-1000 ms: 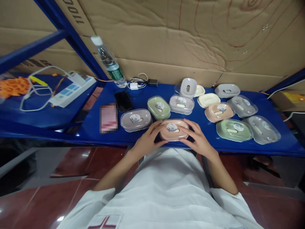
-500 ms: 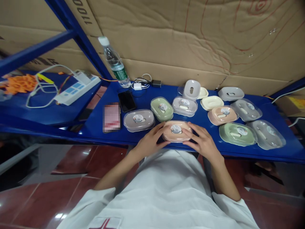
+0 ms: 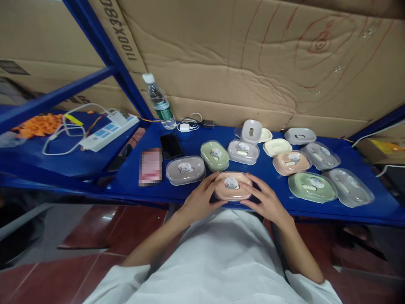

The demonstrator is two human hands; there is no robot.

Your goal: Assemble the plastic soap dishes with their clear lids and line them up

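Observation:
A peach soap dish [image 3: 233, 192] with a clear cover and a round label sits at the table's front edge. My left hand [image 3: 200, 202] grips its left end, with fingers on top and the thumb low at the near side. From the right, my right hand [image 3: 266, 202] holds the other end the same way, fingers curled over the cover. Just behind are a green soap dish [image 3: 215, 156] and a pale lilac one [image 3: 243, 152], both with clear covers. A grey-mauve soap dish [image 3: 185, 170] lies left of my left hand.
More soap dishes stand at the right, among them a peach one [image 3: 291, 163], a green one [image 3: 313, 187] and a grey one [image 3: 354, 188]. Cream trays [image 3: 277, 147] lie behind. At the left are a phone [image 3: 171, 145], a water bottle [image 3: 163, 107] and a charger [image 3: 185, 127].
The head view has tilted up slightly, so the table things appear lower in the picture. Both hands keep their hold on the peach soap dish.

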